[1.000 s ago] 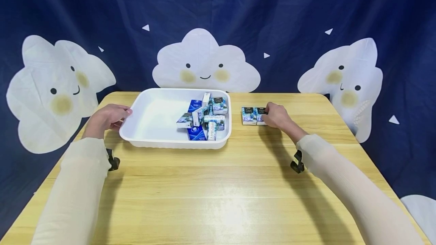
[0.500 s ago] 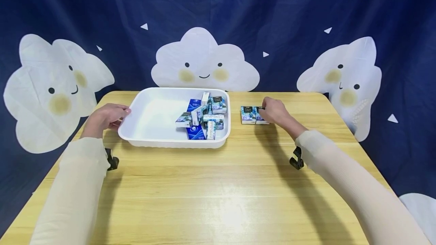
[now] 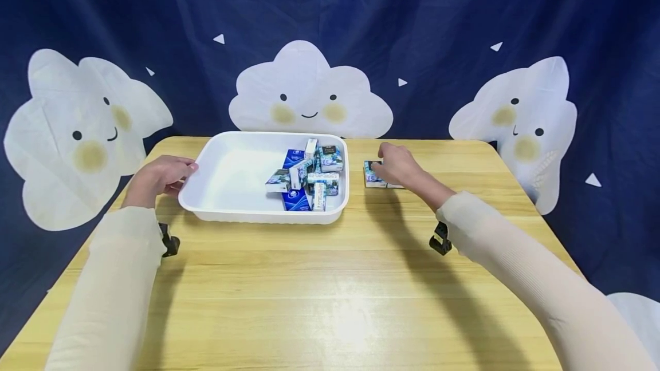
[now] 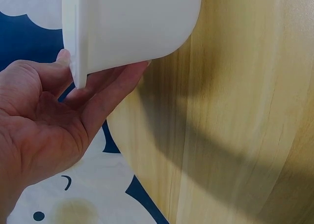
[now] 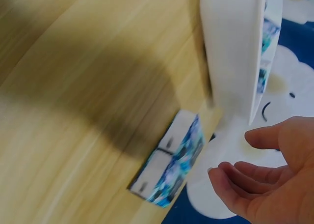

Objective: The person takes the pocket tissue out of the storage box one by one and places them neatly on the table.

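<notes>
My left hand [image 3: 160, 177] holds the left end of a white plastic tray [image 3: 227, 179]. In the left wrist view, the thumb lies on the tray rim [image 4: 81, 47] and the fingers reach under it. Two small floral-printed packs [image 3: 373, 175], which look like pocket tissues, lie side by side on the table right of the tray. My right hand [image 3: 399, 166] hovers over them and partly hides the right one from the head view. Seen from the right wrist, that hand [image 5: 267, 172] has loosely bent fingers, holds nothing and is apart from the packs [image 5: 171, 160].
Inside the tray's right half is a jumble of several floral packs [image 3: 330, 159] and plain blue packs [image 3: 296, 200]. All of it stands on a light wooden table [image 3: 289, 279]. Behind the table hangs a dark blue curtain [image 3: 330, 4] with cloud prints.
My right hand has come off the right-hand pack and moved left over the pair. The left hand and the tray have barely moved.
</notes>
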A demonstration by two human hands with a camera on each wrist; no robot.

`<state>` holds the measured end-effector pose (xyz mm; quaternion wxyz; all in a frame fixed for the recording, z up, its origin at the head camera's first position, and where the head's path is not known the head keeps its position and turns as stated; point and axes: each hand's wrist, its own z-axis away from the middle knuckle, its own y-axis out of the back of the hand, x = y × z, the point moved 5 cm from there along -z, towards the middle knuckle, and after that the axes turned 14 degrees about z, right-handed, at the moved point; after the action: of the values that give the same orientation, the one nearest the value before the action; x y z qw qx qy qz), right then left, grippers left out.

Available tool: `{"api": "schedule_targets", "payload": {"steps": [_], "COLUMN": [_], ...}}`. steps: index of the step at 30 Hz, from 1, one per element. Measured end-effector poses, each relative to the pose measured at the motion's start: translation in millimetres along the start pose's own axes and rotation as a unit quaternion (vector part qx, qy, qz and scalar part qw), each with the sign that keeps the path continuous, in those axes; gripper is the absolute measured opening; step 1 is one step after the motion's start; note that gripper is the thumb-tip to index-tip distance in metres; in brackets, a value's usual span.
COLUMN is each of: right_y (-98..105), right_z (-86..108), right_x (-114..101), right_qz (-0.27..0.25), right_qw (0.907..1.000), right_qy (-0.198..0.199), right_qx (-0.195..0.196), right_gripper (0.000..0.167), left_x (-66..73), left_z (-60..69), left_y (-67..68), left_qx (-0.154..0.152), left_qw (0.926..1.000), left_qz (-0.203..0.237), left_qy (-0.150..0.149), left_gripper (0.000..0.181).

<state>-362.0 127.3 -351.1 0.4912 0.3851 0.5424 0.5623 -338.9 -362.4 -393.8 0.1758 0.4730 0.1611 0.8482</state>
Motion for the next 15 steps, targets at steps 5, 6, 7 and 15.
{"api": "schedule_targets", "payload": {"steps": [5, 6, 7, 15], "right_y": [3.8, 4.2, 4.4, 6.2], "right_z": [3.6, 4.3, 5.3, 11.8], "right_x": [-18.5, -22.3, -26.2, -57.9], "right_qz": [0.001, 0.001, 0.000, -0.006], "right_qw": [0.9999, 0.9999, 0.9998, 0.9990], "right_qy": [0.012, 0.016, 0.019, 0.043], "right_qx": [0.005, 0.006, 0.004, -0.010], "right_gripper": [0.043, 0.043, 0.044, 0.045], "left_x": [-0.1, -0.2, -0.3, -2.1], "left_z": [-0.6, -0.7, -0.4, -2.2], "left_y": [0.6, 0.8, 0.8, 1.7], "left_qx": [0.002, 0.002, 0.002, 0.002], "left_qw": [1.0000, 1.0000, 1.0000, 1.0000], "left_qz": [-0.001, -0.001, -0.001, 0.004], "left_qy": [0.001, 0.002, 0.003, 0.003], "left_gripper": [0.055, 0.055, 0.055, 0.055]}}
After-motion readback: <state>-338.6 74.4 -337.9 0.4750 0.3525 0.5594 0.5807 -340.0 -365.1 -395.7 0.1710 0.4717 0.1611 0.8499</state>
